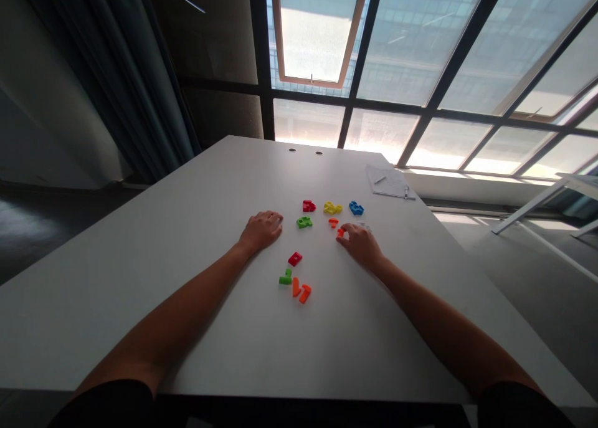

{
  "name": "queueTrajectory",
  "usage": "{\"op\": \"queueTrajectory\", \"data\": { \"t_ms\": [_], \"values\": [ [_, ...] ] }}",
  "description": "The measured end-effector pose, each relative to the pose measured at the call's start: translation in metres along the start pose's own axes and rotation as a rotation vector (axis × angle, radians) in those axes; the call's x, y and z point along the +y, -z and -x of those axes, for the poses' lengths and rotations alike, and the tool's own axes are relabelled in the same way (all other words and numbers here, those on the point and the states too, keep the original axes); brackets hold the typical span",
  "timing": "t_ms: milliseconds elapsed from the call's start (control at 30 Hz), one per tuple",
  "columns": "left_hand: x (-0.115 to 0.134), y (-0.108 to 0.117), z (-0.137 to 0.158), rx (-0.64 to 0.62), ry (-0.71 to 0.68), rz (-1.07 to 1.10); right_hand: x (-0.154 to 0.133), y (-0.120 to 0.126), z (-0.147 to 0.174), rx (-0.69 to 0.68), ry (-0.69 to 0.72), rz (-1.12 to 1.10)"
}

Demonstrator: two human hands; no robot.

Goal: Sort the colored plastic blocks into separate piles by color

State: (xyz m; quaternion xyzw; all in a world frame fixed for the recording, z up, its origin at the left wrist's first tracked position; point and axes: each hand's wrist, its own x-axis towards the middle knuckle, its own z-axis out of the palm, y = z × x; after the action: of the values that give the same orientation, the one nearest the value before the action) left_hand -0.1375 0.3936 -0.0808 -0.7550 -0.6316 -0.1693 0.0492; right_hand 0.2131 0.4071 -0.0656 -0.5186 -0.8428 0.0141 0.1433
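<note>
My right hand pinches a small orange plastic piece between thumb and fingers, low over the white table. Just beyond it lies another orange piece, and a pale piece is partly hidden behind the hand. My left hand rests flat on the table with its fingers stretched out, holding nothing. Nearest to it is a green toy piece. Behind stand a red piece, a yellow piece and a blue piece.
Closer to me lie a red block, a green T-shaped piece and two orange pieces, one slim and one T-shaped. Paper sheets with pens sit at the right edge. Large windows and a dark curtain stand beyond.
</note>
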Motion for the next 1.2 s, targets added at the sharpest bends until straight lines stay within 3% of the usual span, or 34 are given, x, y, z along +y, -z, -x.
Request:
{"op": "queueTrajectory", "data": {
  "t_ms": [167, 433, 733, 1200],
  "values": [
    [0.001, 0.001, 0.000, 0.004, 0.006, 0.020, 0.002, 0.001, -0.007, 0.000, 0.033, 0.042],
    [0.000, -0.002, -0.001, 0.003, 0.010, 0.011, -0.004, 0.005, -0.008, -0.069, 0.139, -0.156],
    [-0.004, -0.006, -0.002, 0.016, 0.001, -0.006, -0.008, -0.003, -0.007, 0.012, 0.134, -0.207],
    [-0.002, -0.004, -0.001, 0.012, 0.005, 0.010, -0.010, -0.016, -0.026, 0.076, 0.144, -0.048]
  ]
}}
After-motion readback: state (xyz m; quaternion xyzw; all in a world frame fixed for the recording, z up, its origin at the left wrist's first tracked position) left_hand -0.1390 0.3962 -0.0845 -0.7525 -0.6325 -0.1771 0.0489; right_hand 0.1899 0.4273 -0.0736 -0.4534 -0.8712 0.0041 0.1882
